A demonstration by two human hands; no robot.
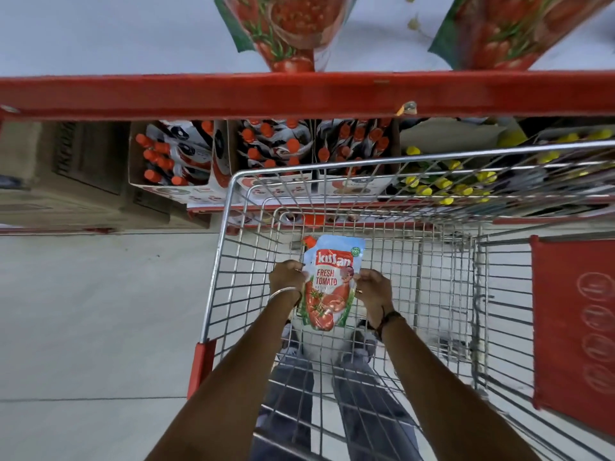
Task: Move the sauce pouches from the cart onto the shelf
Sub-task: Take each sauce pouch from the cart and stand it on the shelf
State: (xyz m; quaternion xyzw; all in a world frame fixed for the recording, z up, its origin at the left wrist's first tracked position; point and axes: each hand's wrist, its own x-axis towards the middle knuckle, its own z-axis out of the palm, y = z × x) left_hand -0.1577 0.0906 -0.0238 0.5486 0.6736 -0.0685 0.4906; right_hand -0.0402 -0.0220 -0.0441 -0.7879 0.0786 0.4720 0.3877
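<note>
Sauce pouch (pixel 327 284) is inside the cart (pixel 233 227), held up off the wire floor between your two hands. Its long axis runs away from you, orange cap at the far end pointing toward the shelf (pixel 299 91), fat bottom end nearest you.

Your left hand (pixel 287 276) pinches the pouch's left edge, your right hand (pixel 372 287) pinches the right edge. Both sit about level, at the pouch's middle, equally near. Fingers on both hands are curled in narrow, closed on the pouch edges; nothing else is in either hand.

The shelf is straight ahead and above the cart's far rim, and two matching pouches (pixel 286 28) already stand on it, with a bare gap between them. So, as a judgement, the coming move is up and forward, cap leading, clearing the cart's front wire edge. No other pouch shows in the cart, so this looks like the last one.
</note>
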